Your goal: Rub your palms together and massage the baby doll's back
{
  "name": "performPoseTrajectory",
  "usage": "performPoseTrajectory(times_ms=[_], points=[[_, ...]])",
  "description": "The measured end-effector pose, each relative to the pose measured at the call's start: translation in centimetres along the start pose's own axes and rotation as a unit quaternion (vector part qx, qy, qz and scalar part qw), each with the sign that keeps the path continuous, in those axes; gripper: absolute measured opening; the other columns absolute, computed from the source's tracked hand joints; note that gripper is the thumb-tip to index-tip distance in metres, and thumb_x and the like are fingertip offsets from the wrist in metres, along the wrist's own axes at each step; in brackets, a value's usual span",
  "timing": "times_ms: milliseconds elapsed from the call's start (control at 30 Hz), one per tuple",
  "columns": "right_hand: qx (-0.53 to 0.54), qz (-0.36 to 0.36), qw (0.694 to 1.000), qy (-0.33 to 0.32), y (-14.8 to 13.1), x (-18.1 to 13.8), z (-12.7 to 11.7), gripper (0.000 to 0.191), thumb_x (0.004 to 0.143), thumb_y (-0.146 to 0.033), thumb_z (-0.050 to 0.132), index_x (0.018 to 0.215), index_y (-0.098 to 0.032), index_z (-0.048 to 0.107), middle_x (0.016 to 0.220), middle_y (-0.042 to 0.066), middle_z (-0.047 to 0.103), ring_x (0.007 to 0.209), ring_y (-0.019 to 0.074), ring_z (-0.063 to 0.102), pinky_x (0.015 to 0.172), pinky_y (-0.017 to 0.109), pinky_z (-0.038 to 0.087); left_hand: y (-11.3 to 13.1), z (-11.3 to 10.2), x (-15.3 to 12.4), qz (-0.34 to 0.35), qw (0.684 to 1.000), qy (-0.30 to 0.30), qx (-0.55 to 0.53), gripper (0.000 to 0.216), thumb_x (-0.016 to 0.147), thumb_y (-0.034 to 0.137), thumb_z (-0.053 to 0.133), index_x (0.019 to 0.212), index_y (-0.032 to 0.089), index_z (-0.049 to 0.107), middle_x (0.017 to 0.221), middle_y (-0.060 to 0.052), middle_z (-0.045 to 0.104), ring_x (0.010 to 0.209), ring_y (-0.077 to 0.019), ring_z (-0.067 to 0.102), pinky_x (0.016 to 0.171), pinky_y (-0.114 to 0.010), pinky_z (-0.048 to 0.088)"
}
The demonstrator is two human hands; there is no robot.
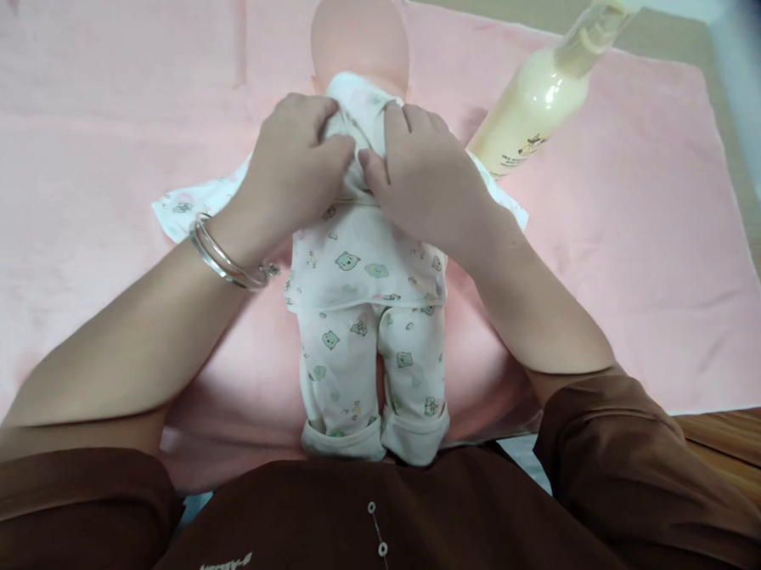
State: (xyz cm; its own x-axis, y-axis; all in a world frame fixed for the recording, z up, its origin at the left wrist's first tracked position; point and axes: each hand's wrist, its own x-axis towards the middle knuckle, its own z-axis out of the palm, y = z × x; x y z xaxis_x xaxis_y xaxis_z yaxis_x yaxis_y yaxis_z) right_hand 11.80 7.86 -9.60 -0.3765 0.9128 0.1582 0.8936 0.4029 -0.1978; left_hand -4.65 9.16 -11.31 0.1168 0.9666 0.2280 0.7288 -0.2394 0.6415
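A bald baby doll (358,31) lies with its head away from me. It is dressed in a white shirt (366,256) and white trousers (343,363), both printed with small green animals. Fabric from the upper part of the shirt is bunched at the neck and covers the lower part of the head. My left hand (301,166) pinches this bunched cloth on one side. On the other side my right hand (422,168) grips it too, thumb toward the middle. Both thumbs are close together, and the doll's arms are mostly hidden by my hands and forearms.
A pink mat (610,290) lies under the doll. Right of the doll, a pale yellow pump bottle (530,107) lies tilted on the mat, partly behind my right hand. Wooden flooring (739,445) shows at the lower right.
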Motion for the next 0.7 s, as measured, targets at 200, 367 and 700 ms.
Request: performPoseTrajectory(times_ms=[200,367,700], points=[[0.029,0.046,0.998,0.010,0.5,1.4,0.8,0.043,0.100,-0.050,0.028,0.114,-0.023,0.059,0.116,0.014,0.065,0.106,0.0310,0.059,0.097,0.049,0.049,-1.7,2.1,0.8,-0.044,0.997,0.038,0.043,0.019,0.094,0.030,0.044,0.106,0.023,0.058,0.103,-0.007,0.059,0.104,-0.0232,0.048,0.100,-0.044,0.039],[0.087,0.093,0.992,0.007,2.1,3.0,2.0,0.047,0.098,-0.062,0.034,0.105,-0.023,0.059,0.108,0.015,0.068,0.107,0.0341,0.063,0.095,0.054,0.051,-1.5,2.6,-0.2,-0.067,0.996,0.041,0.046,0.036,0.097,0.028,0.047,0.131,0.019,0.055,0.131,-0.009,0.059,0.126,-0.0252,0.048,0.115,-0.045,0.034],[0.064,0.085,0.994,0.003,1.2,1.9,0.5,0.039,0.100,-0.055,0.036,0.106,-0.025,0.059,0.115,0.012,0.067,0.109,0.0320,0.062,0.100,0.051,0.051,-3.2,3.3,0.7,-0.062,0.996,0.064,0.020,0.030,0.099,0.038,0.052,0.125,0.023,0.053,0.126,-0.004,0.056,0.123,-0.0204,0.043,0.114,-0.044,0.031]])
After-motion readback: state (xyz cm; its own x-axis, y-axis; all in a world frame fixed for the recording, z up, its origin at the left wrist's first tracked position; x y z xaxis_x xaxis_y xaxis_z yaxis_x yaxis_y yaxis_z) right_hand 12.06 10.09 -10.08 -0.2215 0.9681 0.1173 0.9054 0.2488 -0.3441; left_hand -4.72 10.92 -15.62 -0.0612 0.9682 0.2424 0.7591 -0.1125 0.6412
